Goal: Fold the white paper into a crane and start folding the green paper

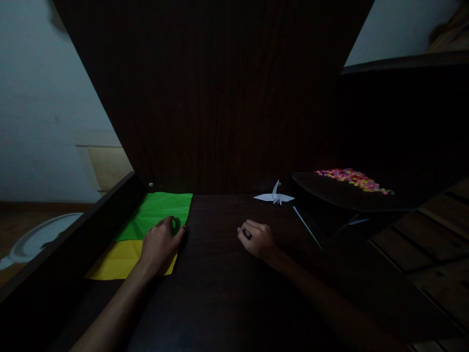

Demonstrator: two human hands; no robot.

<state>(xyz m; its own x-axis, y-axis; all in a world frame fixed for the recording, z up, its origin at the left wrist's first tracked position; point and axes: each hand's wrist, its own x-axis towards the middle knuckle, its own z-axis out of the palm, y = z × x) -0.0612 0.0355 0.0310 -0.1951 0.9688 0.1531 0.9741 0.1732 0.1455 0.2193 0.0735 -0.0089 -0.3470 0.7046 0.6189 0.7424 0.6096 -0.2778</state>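
The head view looks down at a dark wooden table [220,274] in a dim room. The left hand [159,244] lies flat on 2 sheets of paper at the left side of the table. Its fingers are spread and press down. They hold nothing; they only rest on the paper. The fingertips touch the near right corner of the green sheet [157,215]. The palm covers part of the yellow sheet [117,261], which lies closer to the person and touches the green one.

The right hand [258,239] rests on the bare table, apart from the paper. Its fingers are curled in. Something small and dark may sit between them, but it is too dim to tell.

The green sheet looks thin, light and soft. It has fold lines in it. It will likely bend and slide with ease, and it could tear or crease. A good place to hold it seems to be a corner or an edge, with a gentle pinch. It lies flat. Its long side seems to run away from the person, toward the back wall.

Farther back stands a white paper crane [274,196]. To the right, a dark tray [330,193] holds many small bright bits [350,178].
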